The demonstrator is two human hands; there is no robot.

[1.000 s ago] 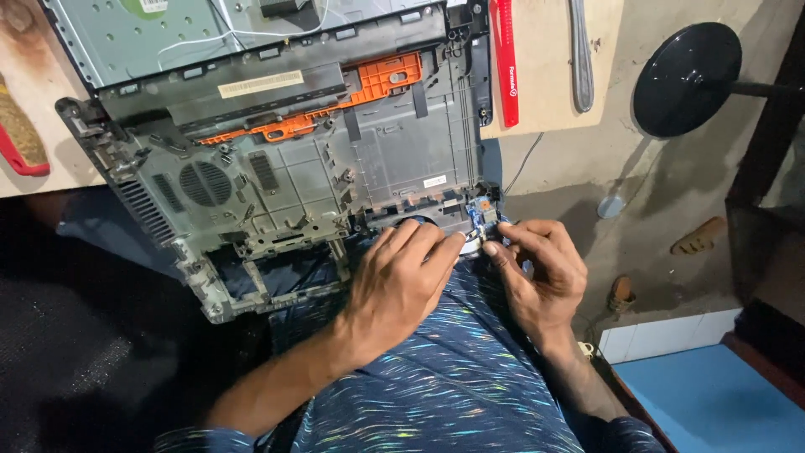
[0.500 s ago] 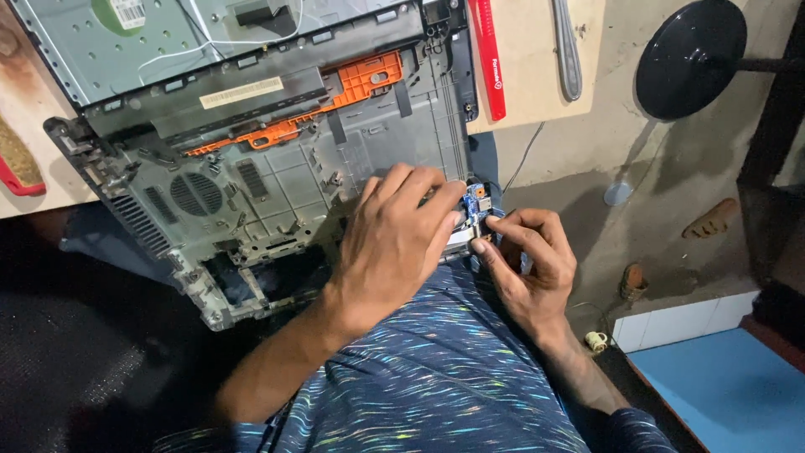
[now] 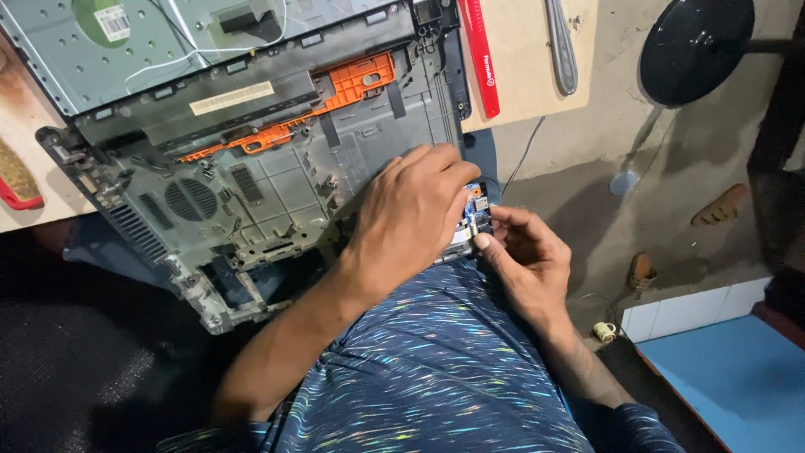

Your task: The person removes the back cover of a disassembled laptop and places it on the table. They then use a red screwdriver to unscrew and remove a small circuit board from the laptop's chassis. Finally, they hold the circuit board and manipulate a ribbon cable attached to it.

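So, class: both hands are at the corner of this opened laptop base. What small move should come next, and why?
Probably ease the small blue circuit board gently out of its corner. The right hand pinches at its edge with the fingertips, while the left hand lies flat on the grey laptop base, steadying it. Whether the board is free cannot be seen.
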